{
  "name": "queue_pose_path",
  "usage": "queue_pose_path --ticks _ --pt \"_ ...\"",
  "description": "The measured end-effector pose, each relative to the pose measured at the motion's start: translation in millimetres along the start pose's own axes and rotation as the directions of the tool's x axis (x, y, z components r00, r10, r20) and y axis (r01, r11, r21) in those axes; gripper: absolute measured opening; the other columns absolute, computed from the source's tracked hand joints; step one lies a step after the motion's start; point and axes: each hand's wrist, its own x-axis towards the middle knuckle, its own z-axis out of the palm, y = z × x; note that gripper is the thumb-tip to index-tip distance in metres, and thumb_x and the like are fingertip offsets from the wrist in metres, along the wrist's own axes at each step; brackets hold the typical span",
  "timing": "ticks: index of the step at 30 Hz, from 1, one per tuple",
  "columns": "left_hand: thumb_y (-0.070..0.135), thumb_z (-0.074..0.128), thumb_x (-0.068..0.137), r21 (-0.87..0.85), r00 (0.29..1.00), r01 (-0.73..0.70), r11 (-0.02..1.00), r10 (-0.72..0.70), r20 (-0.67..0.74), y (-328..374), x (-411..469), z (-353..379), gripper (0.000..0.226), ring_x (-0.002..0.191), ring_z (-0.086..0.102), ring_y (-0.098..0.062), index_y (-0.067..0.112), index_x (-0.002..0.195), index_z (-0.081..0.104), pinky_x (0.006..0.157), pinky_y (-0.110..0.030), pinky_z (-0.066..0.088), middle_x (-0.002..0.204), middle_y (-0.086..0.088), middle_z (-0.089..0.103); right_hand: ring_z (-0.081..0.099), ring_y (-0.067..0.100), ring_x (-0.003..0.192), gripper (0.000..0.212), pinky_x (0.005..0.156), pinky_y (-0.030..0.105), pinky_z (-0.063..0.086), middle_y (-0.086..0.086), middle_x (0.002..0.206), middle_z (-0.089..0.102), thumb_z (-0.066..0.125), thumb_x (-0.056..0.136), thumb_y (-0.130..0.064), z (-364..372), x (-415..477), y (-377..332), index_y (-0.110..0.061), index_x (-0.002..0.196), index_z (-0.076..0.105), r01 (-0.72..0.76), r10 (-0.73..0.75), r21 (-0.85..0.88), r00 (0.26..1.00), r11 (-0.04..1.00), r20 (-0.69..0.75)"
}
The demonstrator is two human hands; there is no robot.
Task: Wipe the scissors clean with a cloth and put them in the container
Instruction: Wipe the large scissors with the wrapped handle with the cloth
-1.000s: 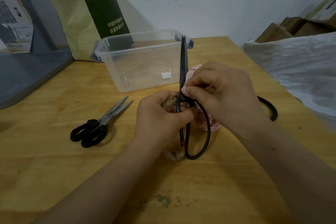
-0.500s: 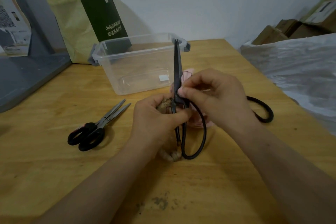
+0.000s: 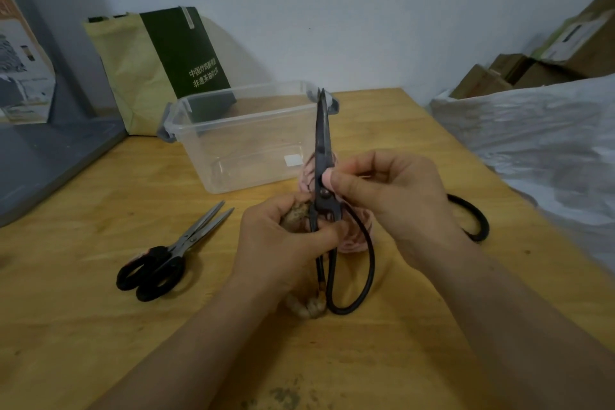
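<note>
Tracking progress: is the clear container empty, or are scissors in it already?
Empty. Through the container only its bare floor and a white label show; the black scissors are held in front of it.

The table (image 3: 100, 326) is yellow wood, smooth with a soft shine, and it has a dirty smudge near its front edge. The box (image 3: 239, 143) near the back edge is clear plastic, smooth and glossy. The tall scissors (image 3: 322, 143) are dark, dull metal. The cloth (image 3: 356, 240) behind them is pink, soft and ribbed. The small scissors (image 3: 173, 253) toward the left edge have shiny silver metal blades and black plastic handles. By the right edge lies a white, crinkly plastic sheet (image 3: 532, 130).
</note>
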Motion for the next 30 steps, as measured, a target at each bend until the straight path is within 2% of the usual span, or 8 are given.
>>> queue_pose_path --ticks 5,8,10,13,17,25,28,30 --pt "-0.004 0.078 0.067 0.030 0.990 -0.054 0.998 0.050 0.130 6.3 1.3 -0.6 0.023 0.068 0.071 -0.014 0.009 0.084 0.072 0.060 -0.015 0.053 0.074 -0.002 0.074 0.064 0.006 0.056 0.015 0.052 0.016 0.049 -0.002 0.059 0.068 0.076 0.070 0.002 3.1 1.5 0.0 -0.008 0.066 0.066 0.008 0.001 0.124 0.997 0.992 -0.071" --pt "-0.008 0.075 0.070 0.078 0.975 -0.093 0.993 0.075 0.211 9.4 2.4 -1.1 0.020 0.064 0.069 -0.011 0.008 0.083 0.072 0.059 -0.016 0.053 0.073 -0.004 0.073 0.066 0.013 0.058 0.015 0.054 0.022 0.053 0.002 0.061 0.069 0.074 0.073 0.000 2.0 1.7 -2.8 -0.010 0.066 0.065 0.050 -0.021 0.179 0.987 0.983 -0.158" --pt "-0.006 0.076 0.070 0.111 0.967 -0.130 0.985 0.101 0.233 9.8 3.9 -1.2 0.017 0.063 0.067 -0.022 0.004 0.082 0.071 0.060 -0.025 0.057 0.074 -0.012 0.071 0.066 0.017 0.060 0.015 0.058 0.027 0.056 0.005 0.063 0.069 0.075 0.074 -0.003 2.1 2.7 -4.1 -0.010 0.066 0.065 0.092 -0.053 0.168 0.974 0.981 -0.222" --pt "-0.005 0.076 0.069 0.106 0.955 -0.143 0.984 0.109 0.274 13.1 4.4 0.2 0.017 0.063 0.062 -0.035 0.001 0.084 0.071 0.063 -0.035 0.056 0.074 -0.022 0.068 0.064 0.011 0.056 0.017 0.056 0.023 0.054 -0.002 0.058 0.066 0.074 0.075 -0.002 3.4 3.6 -6.8 -0.012 0.066 0.063 0.146 -0.084 0.189 0.949 0.971 -0.303" --pt "-0.007 0.075 0.069 0.094 0.941 -0.116 0.989 0.079 0.329 14.0 0.7 3.1 0.022 0.053 0.055 -0.014 0.013 0.078 0.073 0.058 -0.026 0.051 0.059 -0.012 0.062 0.064 0.012 0.058 0.017 0.061 0.026 0.056 -0.004 0.058 0.066 0.072 0.078 -0.002 -1.2 8.7 -10.3 -0.012 0.068 0.063 0.176 -0.062 0.248 0.910 0.953 -0.410" --pt "-0.004 0.079 0.067 0.099 0.924 0.006 0.995 -0.043 0.380 11.1 -3.9 3.5 0.019 0.053 0.060 -0.016 0.009 0.079 0.071 0.057 -0.026 0.054 0.058 -0.006 0.065 0.070 0.021 0.071 0.006 0.074 0.041 0.059 0.006 0.073 0.071 0.070 0.083 -0.007 -22.6 27.5 -14.5 -0.006 0.078 0.068 0.150 0.049 0.311 0.834 0.938 -0.550" --pt "-0.006 0.078 0.068 0.080 0.947 0.018 0.997 -0.043 0.320 10.8 -4.9 -0.9 0.019 0.053 0.060 -0.020 0.007 0.079 0.071 0.055 -0.025 0.054 0.060 -0.011 0.064 0.071 0.022 0.080 0.006 0.076 0.039 0.059 0.009 0.082 0.072 0.068 0.086 -0.012 -35.1 30.0 -9.8 -0.007 0.085 0.070 0.060 0.038 0.175 0.859 0.983 -0.510" --pt "-0.006 0.077 0.068 0.050 0.975 0.024 0.998 -0.034 0.220 10.1 -2.3 -2.8 0.019 0.053 0.061 -0.019 0.003 0.082 0.070 0.054 -0.024 0.054 0.060 -0.011 0.065 0.068 0.005 0.074 0.014 0.068 0.018 0.055 -0.005 0.075 0.070 0.064 0.089 -0.019 -35.8 26.5 -1.6 -0.021 0.076 0.069 -0.048 0.009 -0.103 0.937 0.993 -0.349"
